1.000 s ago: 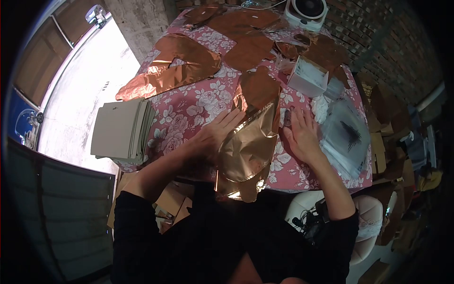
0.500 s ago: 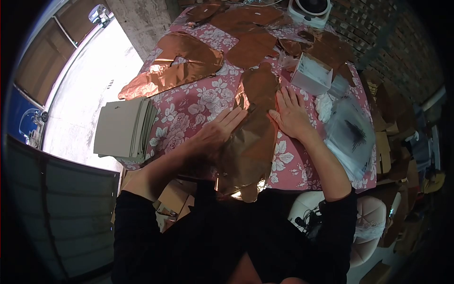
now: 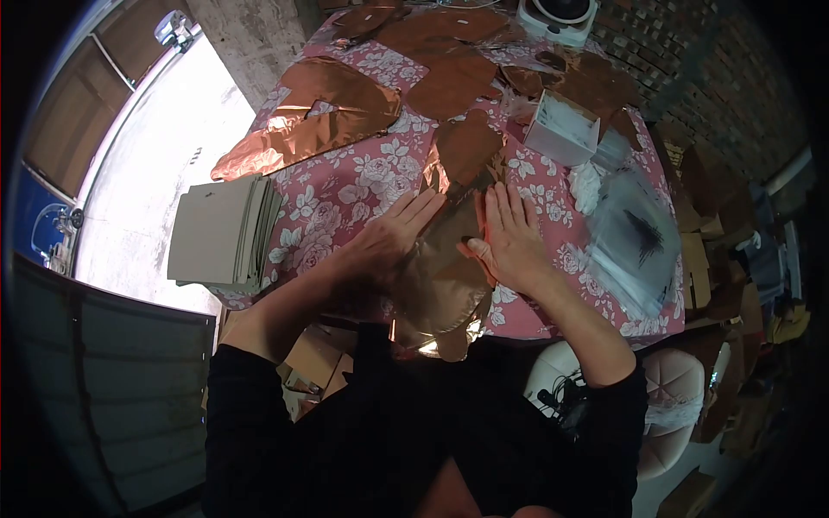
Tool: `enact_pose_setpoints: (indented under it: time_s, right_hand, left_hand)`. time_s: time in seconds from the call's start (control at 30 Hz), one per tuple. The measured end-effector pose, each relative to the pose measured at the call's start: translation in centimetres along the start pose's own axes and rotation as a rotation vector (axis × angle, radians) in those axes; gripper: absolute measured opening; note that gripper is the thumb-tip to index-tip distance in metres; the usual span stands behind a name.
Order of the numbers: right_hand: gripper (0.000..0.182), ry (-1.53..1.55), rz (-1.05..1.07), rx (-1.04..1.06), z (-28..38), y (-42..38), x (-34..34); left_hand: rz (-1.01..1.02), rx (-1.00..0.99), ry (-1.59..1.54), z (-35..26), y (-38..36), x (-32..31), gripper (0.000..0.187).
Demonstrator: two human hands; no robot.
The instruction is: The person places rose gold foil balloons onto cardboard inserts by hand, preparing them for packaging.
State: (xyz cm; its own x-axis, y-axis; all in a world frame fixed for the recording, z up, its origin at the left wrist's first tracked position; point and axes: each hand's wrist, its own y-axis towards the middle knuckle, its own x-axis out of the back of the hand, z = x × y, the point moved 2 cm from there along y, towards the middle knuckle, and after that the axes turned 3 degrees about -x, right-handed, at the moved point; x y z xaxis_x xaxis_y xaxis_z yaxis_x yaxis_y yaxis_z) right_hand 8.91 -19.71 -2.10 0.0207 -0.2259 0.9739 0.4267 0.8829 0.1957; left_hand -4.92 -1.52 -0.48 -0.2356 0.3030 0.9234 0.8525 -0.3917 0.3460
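Note:
A copper-coloured foil piece [image 3: 445, 281] lies lengthwise in front of me, its near end hanging at the table edge. My left hand [image 3: 393, 235] rests flat with fingers stretched on its left side. On its right side lies my right hand [image 3: 512, 240], fingers extended and thumb pointing left over the foil. The foil's right edge is folded inward beside that thumb. Neither hand grasps anything that shows.
The table has a pink floral cloth [image 3: 324, 203]. A stack of grey boards [image 3: 220, 231] stands at left. Other foil pieces [image 3: 337, 99] lie farther back. At right are a white box [image 3: 561, 129], a crumpled white item [image 3: 585, 187] and clear plastic bags [image 3: 635, 242].
My right hand has moved left and slightly down, and the foil's right edge is now turned inward. My left hand has barely shifted. The whole view has moved slightly.

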Motion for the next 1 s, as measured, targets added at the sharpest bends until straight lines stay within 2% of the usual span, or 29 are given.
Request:
enact_pose_setpoints:
  time_s: [0.27, 0.33, 0.47, 0.53, 0.57, 0.63, 0.7, 0.83, 0.93, 1.0]
  right_hand:
    - [0.081, -0.015, 0.022, -0.010, 1.5, -0.2, -0.2]
    - [0.082, -0.009, 0.030, -0.005, 1.9, -0.3, -0.2]
    - [0.081, 0.028, 0.058, 0.000, 2.8, -0.9, -0.1]
    - [0.081, 0.035, 0.077, -0.002, 2.7, -1.1, 0.2]
    - [0.078, 0.138, 0.108, 0.038, 2.2, -1.2, 0.4]
    - [0.075, 0.240, 0.147, 0.090, 0.6, -1.5, 1.4]
    - [0.072, 0.380, 0.220, 0.115, -1.6, -2.3, 2.5]
    - [0.069, 0.129, 0.243, 0.087, -2.4, -3.7, 2.4]
    - [0.069, 0.114, 0.230, 0.133, -1.0, -3.9, 2.5]
    - [0.068, 0.098, 0.223, 0.158, -0.2, -4.0, 2.7]
  left_hand:
    - [-0.077, -0.020, -0.058, -0.2, -0.1, 0.3, 0.071]
    - [0.062, -0.005, 0.010, 0.2, -0.2, 0.0, 0.098]
    - [0.040, 0.029, -0.047, -0.3, -0.3, 0.3, 0.096]
    - [-0.065, -0.048, -0.003, 0.1, -0.2, -0.1, 0.067]
    - [-0.065, -0.045, -0.004, 0.1, -0.3, 0.0, 0.067]
    - [0.016, -0.010, -0.019, -0.1, -0.6, 0.1, 0.091]
    - [0.006, 0.018, -0.035, 0.1, -0.7, -0.1, 0.089]
    - [-0.010, 0.075, -0.135, -0.7, -0.3, 0.9, 0.082]
    - [0.038, 0.014, -0.018, 0.0, -0.3, 0.1, 0.085]
    - [0.020, 0.024, -0.045, -0.2, -0.3, 0.3, 0.085]
